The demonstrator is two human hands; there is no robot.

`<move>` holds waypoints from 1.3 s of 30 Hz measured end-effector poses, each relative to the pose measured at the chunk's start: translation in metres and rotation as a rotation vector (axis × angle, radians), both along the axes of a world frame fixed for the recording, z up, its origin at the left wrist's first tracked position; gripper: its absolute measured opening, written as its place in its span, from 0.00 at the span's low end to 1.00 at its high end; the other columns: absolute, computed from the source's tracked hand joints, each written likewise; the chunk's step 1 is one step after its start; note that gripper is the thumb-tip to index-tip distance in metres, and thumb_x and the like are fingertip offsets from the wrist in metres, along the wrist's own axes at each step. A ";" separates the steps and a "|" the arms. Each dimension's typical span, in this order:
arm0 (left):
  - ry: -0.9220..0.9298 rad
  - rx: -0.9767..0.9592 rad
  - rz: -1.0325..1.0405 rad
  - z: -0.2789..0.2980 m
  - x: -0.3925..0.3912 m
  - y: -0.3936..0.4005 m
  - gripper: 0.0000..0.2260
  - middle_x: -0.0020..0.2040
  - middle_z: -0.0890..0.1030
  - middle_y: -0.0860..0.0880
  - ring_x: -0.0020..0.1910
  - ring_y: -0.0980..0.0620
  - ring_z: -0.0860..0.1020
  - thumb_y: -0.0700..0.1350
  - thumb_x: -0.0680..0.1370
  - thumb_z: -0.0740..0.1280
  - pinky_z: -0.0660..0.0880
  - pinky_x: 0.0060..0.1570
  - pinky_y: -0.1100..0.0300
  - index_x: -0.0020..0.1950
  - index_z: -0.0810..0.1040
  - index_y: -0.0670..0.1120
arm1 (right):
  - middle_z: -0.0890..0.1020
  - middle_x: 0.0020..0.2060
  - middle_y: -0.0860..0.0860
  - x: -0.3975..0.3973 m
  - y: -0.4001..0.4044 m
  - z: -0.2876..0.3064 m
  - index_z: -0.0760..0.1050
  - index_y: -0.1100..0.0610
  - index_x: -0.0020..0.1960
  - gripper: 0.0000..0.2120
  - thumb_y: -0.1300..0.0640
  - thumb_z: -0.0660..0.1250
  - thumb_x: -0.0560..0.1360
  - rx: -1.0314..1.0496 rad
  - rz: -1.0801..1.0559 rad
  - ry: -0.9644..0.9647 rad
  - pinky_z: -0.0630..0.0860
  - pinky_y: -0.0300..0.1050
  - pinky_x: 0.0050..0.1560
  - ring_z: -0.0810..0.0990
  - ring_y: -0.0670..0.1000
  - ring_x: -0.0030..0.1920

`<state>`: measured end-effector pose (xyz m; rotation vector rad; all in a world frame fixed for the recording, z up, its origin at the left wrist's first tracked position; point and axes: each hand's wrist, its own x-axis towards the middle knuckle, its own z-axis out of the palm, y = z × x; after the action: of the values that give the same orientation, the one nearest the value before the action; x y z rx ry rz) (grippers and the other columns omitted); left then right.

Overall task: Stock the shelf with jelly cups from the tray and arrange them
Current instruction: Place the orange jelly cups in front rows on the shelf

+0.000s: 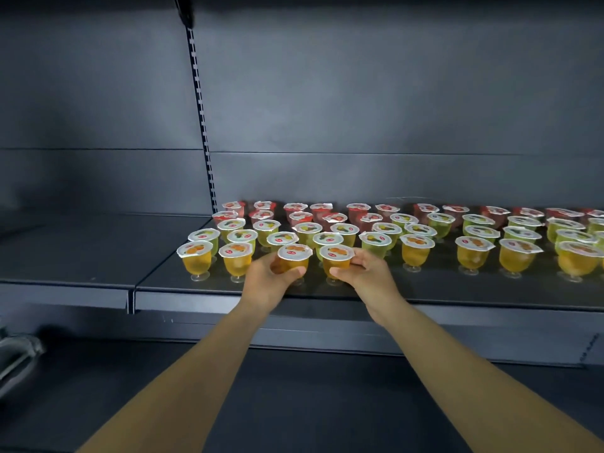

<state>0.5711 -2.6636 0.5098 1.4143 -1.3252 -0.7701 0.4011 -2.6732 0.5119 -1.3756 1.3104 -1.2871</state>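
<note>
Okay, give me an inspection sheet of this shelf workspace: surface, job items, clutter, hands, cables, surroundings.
Surface: dark shelf, bare on its left part.
Job's things: jelly cups in rows, red cups at the back, green cups in the middle, orange cups in front. No tray in view.
Clutter: nothing seen.
Hands: left hand grips one orange cup; right hand grips another.
Cables: nothing seen.
Surroundings: slotted upright, grey back panel.

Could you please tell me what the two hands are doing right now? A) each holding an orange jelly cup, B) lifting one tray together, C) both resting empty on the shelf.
A: the left hand grips one orange jelly cup and the right hand another, at the shelf front.
</note>
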 end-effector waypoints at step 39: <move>-1.229 0.165 -0.412 -0.028 -0.103 0.300 0.30 0.65 0.69 0.46 0.65 0.44 0.68 0.54 0.73 0.70 0.70 0.62 0.49 0.71 0.65 0.44 | 0.64 0.72 0.52 -0.184 0.328 -0.017 0.60 0.53 0.75 0.38 0.46 0.72 0.71 0.156 0.065 1.294 0.65 0.52 0.69 0.62 0.56 0.72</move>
<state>0.4683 -2.3636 0.4813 1.8484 -2.5831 -0.1817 0.2175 -2.3450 0.4946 -2.1930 2.0529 -0.0814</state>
